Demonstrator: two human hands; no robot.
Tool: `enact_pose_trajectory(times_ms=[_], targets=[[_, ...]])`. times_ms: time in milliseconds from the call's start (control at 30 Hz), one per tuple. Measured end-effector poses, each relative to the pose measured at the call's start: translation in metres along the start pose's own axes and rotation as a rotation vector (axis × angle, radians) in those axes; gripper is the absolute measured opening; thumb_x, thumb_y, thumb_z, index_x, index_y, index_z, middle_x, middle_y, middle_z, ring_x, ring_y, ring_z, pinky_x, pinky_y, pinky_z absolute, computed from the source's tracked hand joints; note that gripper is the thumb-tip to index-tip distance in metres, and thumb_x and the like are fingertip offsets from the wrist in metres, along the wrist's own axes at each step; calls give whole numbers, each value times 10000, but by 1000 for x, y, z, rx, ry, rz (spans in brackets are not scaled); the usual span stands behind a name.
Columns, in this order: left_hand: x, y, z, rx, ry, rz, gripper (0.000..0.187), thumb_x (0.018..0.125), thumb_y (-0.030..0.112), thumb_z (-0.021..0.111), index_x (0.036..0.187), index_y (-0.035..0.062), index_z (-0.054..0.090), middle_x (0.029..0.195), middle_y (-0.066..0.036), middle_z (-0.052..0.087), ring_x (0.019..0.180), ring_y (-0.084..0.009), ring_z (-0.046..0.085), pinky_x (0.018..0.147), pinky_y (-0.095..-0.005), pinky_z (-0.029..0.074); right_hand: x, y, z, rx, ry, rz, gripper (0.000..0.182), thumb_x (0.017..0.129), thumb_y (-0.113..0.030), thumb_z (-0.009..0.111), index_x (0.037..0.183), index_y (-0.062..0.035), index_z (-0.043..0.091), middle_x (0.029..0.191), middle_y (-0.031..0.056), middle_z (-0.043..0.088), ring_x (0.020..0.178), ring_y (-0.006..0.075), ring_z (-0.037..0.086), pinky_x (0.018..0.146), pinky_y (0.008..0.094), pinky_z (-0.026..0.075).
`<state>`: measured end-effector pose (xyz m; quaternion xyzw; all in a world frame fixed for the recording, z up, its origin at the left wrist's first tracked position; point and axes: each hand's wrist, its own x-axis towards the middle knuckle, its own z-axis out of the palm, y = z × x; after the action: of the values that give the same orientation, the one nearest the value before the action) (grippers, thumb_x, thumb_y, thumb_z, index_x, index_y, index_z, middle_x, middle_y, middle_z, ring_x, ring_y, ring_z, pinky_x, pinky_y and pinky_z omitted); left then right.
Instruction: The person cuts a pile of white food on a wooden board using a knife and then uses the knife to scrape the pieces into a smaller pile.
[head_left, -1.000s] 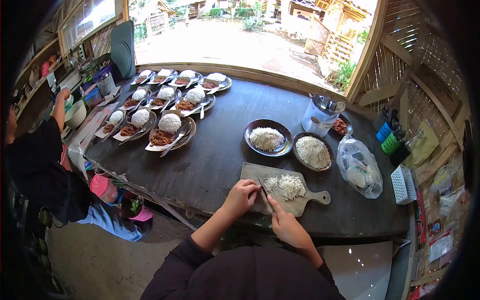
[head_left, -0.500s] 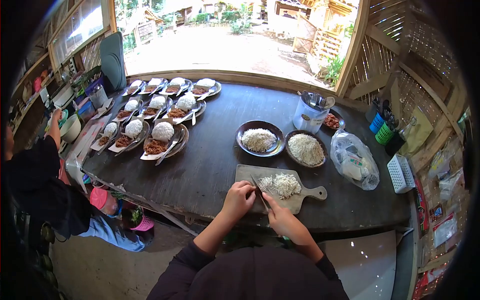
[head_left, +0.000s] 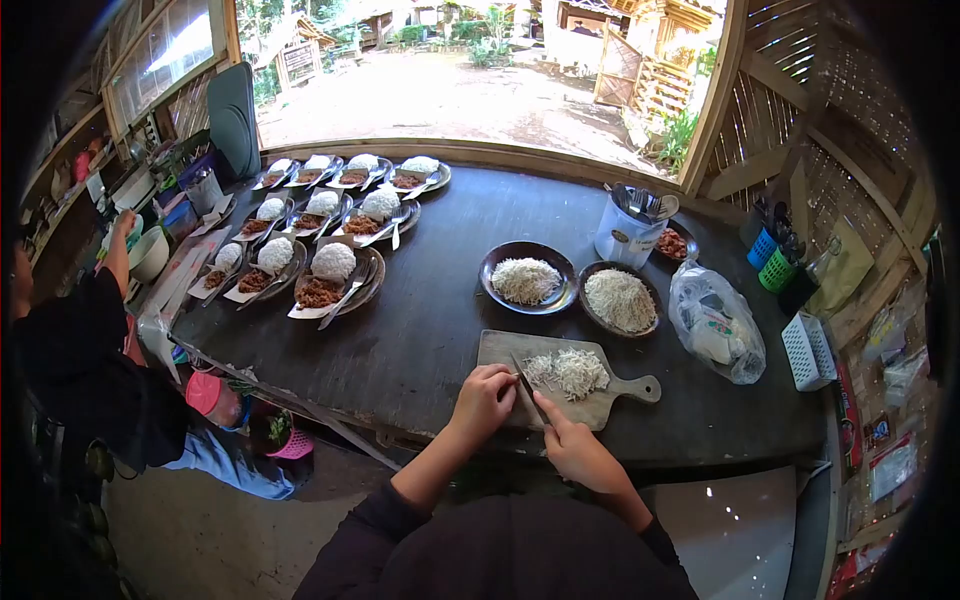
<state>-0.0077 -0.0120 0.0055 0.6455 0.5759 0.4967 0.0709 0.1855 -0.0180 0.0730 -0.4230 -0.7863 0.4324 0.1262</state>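
Note:
My right hand (head_left: 580, 455) is wrapped round the handle of a knife (head_left: 530, 391), its blade pointing away from me over the left part of a wooden cutting board (head_left: 620, 405). Beside the blade, my left hand (head_left: 484, 402) has its fingers pinched together; whatever small piece they hold is hidden. To the right of the blade, pale shredded food (head_left: 578, 374) lies heaped on the board. Just beyond the board stand two dark bowls, one (head_left: 490, 290) on the left and one (head_left: 655, 318) on the right, each with a mound of similar pale shreds.
Several plates (head_left: 372, 288) with rice, brown food and cutlery fill the table's left side. Right of the bowls are a plastic bag (head_left: 715, 325), a cutlery bucket (head_left: 618, 240) and a white basket (head_left: 808, 352). A person in a dark top (head_left: 95, 370) stands at left.
The whole view has shifted slightly, so things sit a little further right. My hands stay at the board with the knife; the heap of shreds looks much the same.

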Motion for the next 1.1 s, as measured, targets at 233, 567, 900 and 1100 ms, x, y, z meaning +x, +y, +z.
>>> enact_pose_trajectory(times_ms=[233,567,900,1100], targets=[[-1,-2,-1,0,-6,-17,139,775,50,682,903,2,709,976,-129,687,946,-311,635,855,-384,505,6,6,1,-13,-16,-9,539,975,-114,383,1499,-210,301,602,160,571,454,209,548,516,351,487],[-2,1,-2,15,-12,-28,126,768,54,682,879,1,708,972,-124,687,937,-313,634,849,-385,508,12,-7,-8,32,-75,117,539,953,-106,398,1480,-189,318,681,248,612,478,308,593,501,413,510],[-1,2,-2,-10,-11,-46,118,779,57,693,884,7,709,951,-108,691,911,-298,639,830,-377,508,-3,12,-2,14,9,-66,550,948,-100,417,1485,-165,317,748,305,614,633,403,637,661,454,506],[-1,2,-2,-4,-16,-56,119,783,54,686,887,2,707,966,-116,691,923,-304,635,832,-377,507,-5,9,-2,21,17,-29,540,959,-95,434,1485,-158,328,714,265,605,622,342,624,682,397,489]])
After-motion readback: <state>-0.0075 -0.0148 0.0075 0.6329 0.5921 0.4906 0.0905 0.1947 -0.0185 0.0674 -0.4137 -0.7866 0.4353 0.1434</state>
